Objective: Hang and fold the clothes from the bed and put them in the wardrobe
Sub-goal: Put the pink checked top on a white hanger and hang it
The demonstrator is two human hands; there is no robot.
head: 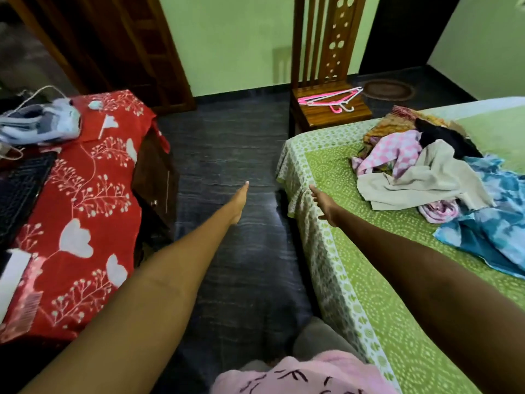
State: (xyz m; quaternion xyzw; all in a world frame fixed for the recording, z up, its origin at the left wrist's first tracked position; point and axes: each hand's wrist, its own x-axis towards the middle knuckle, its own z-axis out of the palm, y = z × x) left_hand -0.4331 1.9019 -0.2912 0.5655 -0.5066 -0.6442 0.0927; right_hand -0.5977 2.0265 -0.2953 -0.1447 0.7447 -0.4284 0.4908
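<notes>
A pile of clothes [426, 172] lies on the green patterned bed [369, 280] at the right: a pink checked piece, a beige one, a black one and a blue tie-dye one. Pink and white hangers [332, 99] rest on the seat of a wooden chair [326, 109] beyond the bed's corner. A dark wooden wardrobe [119, 44] stands at the back left. Both my arms stretch forward. My left hand [240, 200] is over the dark floor, fingers straight, holding nothing. My right hand [324, 204] hovers above the bed's near-left edge, fingers straight and empty.
A table under a red floral cloth [85, 209] stands at the left, with an iron [39, 120] and its cord, a dark flat item and a comb on it. Dark floor [227, 143] runs between table and bed. A round mat [389, 91] lies by the far doorway.
</notes>
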